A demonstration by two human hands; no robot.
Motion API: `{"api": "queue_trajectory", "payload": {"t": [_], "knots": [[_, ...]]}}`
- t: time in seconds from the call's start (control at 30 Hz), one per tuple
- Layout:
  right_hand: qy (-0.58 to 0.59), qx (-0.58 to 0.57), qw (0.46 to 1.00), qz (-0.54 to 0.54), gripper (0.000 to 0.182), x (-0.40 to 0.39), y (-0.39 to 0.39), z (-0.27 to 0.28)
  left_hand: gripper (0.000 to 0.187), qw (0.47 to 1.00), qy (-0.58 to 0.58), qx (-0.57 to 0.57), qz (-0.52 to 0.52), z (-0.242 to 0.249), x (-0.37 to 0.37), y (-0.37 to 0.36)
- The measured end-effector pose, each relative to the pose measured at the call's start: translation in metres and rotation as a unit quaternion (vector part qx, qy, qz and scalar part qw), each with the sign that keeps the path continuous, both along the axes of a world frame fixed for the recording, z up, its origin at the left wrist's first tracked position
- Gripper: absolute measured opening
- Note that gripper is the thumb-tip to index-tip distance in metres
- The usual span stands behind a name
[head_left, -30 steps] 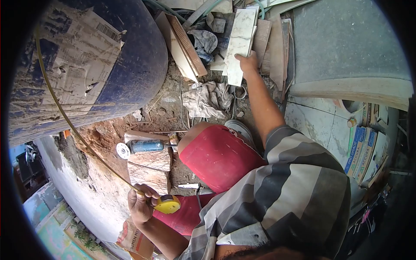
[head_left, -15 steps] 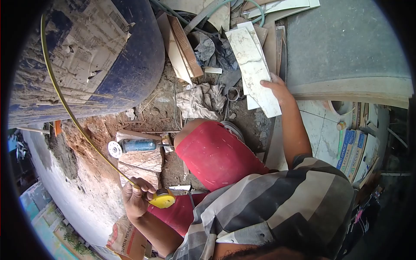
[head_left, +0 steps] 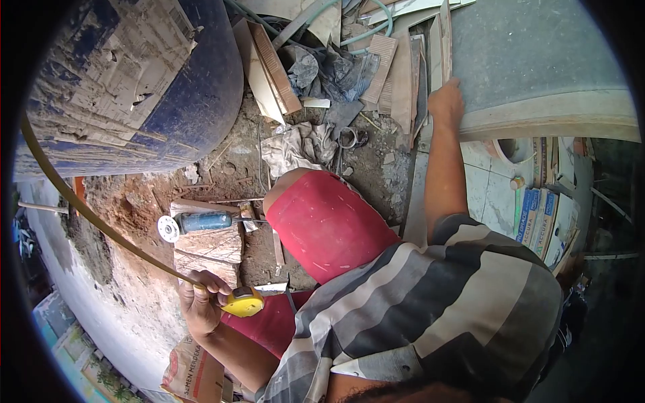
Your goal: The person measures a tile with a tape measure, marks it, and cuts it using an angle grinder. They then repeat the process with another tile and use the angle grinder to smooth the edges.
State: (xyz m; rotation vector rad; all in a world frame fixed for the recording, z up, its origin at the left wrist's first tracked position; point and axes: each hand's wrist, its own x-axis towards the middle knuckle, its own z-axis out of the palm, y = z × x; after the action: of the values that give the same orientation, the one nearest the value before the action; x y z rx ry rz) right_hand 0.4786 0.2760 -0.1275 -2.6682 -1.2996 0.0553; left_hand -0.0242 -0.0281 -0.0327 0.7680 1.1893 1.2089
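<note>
In my left hand [head_left: 201, 302] is a yellow tape measure [head_left: 243, 302], pinched near where its blade leaves the case. The pulled-out blade [head_left: 101, 221] curves up and away to the left. My right hand [head_left: 446, 104] reaches forward to the edge of the grey slab, its fingers closed around the near end of narrow tile strips [head_left: 444, 40] seen nearly edge-on. Other tile offcuts [head_left: 403, 80] stand just left of that hand. An angle grinder [head_left: 205, 221] with a pale disc lies on wooden boards [head_left: 209, 252] in front of my left hand.
A large blue drum [head_left: 195, 101] stands at the upper left. Crumpled cloth [head_left: 299, 146], dark plastic [head_left: 329, 74] and cut tiles [head_left: 265, 67] litter the dirt floor. The grey slab [head_left: 537, 60] is at the upper right, with tile boxes [head_left: 537, 215] below it.
My right hand has moved forward with the white tile strips, turning them from face-up to edge-on beside the slab. My left hand still holds the tape measure; its blade has swung lower.
</note>
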Motion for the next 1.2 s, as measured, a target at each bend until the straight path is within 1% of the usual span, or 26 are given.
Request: {"api": "queue_trajectory", "payload": {"t": [0.13, 0.23, 0.3, 0.33, 0.4, 0.43, 0.47, 0.5, 0.63, 0.7, 0.73, 0.8, 0.87, 0.9, 0.93, 0.97, 1.0, 1.03, 1.07, 1.1, 1.13, 1.17, 1.2], "knots": [[-0.003, -0.013, 1.000, 0.005, 0.028, -0.001, -0.003, -0.025, 0.029, 1.000, -0.012, 0.012, -0.001, -0.001, 0.002, -0.002], [0.001, -0.024, 1.000, 0.006, 0.025, 0.000, -0.002, -0.044, 0.029, 1.000, -0.012, 0.016, 0.007, 0.001, 0.006, -0.002], [-0.034, 0.016, 0.999, 0.001, 0.028, 0.014, 0.000, -0.065, 0.030, 1.000, -0.013, 0.021, 0.006, 0.000, 0.005, -0.004], [-0.034, 0.020, 0.999, 0.003, 0.028, 0.015, 0.005, -0.071, 0.030, 1.000, -0.013, 0.026, 0.008, -0.001, 0.004, -0.004], [-0.155, 0.038, 0.985, 0.057, 0.038, 0.021, 0.017, -0.082, 0.032, 0.999, -0.020, 0.033, 0.006, -0.003, 0.004, -0.004], [-0.157, 0.042, 0.985, 0.055, 0.038, 0.027, 0.022, -0.085, 0.032, 0.999, -0.021, 0.037, 0.004, -0.004, 0.004, -0.004], [-0.161, 0.029, 0.984, 0.071, 0.042, 0.031, 0.025, -0.089, 0.031, 0.999, -0.021, 0.036, 0.003, -0.004, 0.004, -0.004], [-0.165, 0.016, 0.982, 0.089, 0.047, 0.030, 0.028, -0.089, 0.031, 0.999, -0.021, 0.035, 0.003, -0.003, 0.004, -0.004], [-0.163, -0.012, 0.980, 0.116, 0.052, 0.022, 0.025, -0.085, 0.031, 0.998, -0.035, 0.051, 0.022, -0.006, 0.005, -0.008], [-0.160, -0.060, 0.975, 0.139, 0.057, 0.022, 0.023, -0.086, 0.030, 0.998, -0.011, 0.050, 0.045, -0.008, 0.005, -0.010], [-0.161, -0.061, 0.975, 0.144, 0.057, 0.022, 0.021, -0.086, 0.030, 0.998, -0.012, 0.049, 0.049, -0.008, 0.006, -0.011], [-0.194, -0.079, 0.964, 0.161, 0.062, 0.022, 0.026, -0.086, 0.030, 0.997, 0.034, 0.035, 0.060, -0.006, 0.008, -0.010], [-0.186, -0.086, 0.964, 0.168, 0.064, 0.027, 0.024, -0.099, 0.029, 0.997, 0.055, 0.028, 0.056, -0.006, 0.010, -0.009], [-0.181, -0.091, 0.964, 0.172, 0.066, 0.028, 0.024, -0.101, 0.029, 0.993, 0.091, 0.025, 0.069, -0.011, 0.012, -0.007], [-0.180, -0.081, 0.965, 0.172, 0.066, 0.016, 0.023, -0.085, 0.029, 0.988, 0.128, 0.029, 0.086, -0.017, 0.015, -0.001], [-0.205, -0.051, 0.960, 0.186, 0.066, -0.001, 0.016, -0.069, 0.029, 0.988, 0.116, 0.028, 0.093, -0.020, 0.018, 0.003], [-0.228, -0.024, 0.953, 0.198, 0.066, -0.021, 0.007, -0.055, 0.028, 0.985, 0.136, 0.026, 0.101, -0.027, 0.020, 0.007], [-0.225, -0.013, 0.954, 0.199, 0.066, -0.039, 0.004, -0.048, 0.028, 0.982, 0.150, 0.033, 0.110, -0.036, 0.023, 0.012], [-0.129, 0.042, 0.961, 0.239, 0.062, -0.058, 0.002, -0.041, 0.028, 0.979, 0.163, 0.040, 0.118, -0.046, 0.028, 0.018], [-0.032, 0.092, 0.956, 0.277, 0.059, -0.074, -0.001, -0.038, 0.029, 0.980, 0.161, 0.033, 0.117, -0.055, 0.034, 0.026], [0.044, 0.146, 0.930, 0.334, 0.052, -0.089, -0.004, -0.042, 0.032, 0.972, 0.202, 0.042, 0.115, -0.062, 0.041, 0.036], [0.120, 0.196, 0.892, 0.388, 0.046, -0.103, -0.007, -0.047, 0.032, 0.975, 0.197, 0.036, 0.094, -0.074, 0.045, 0.048], [0.122, 0.195, 0.891, 0.392, 0.046, -0.121, -0.010, -0.046, 0.032, 0.978, 0.191, 0.026, 0.076, -0.091, 0.048, 0.058]]}}
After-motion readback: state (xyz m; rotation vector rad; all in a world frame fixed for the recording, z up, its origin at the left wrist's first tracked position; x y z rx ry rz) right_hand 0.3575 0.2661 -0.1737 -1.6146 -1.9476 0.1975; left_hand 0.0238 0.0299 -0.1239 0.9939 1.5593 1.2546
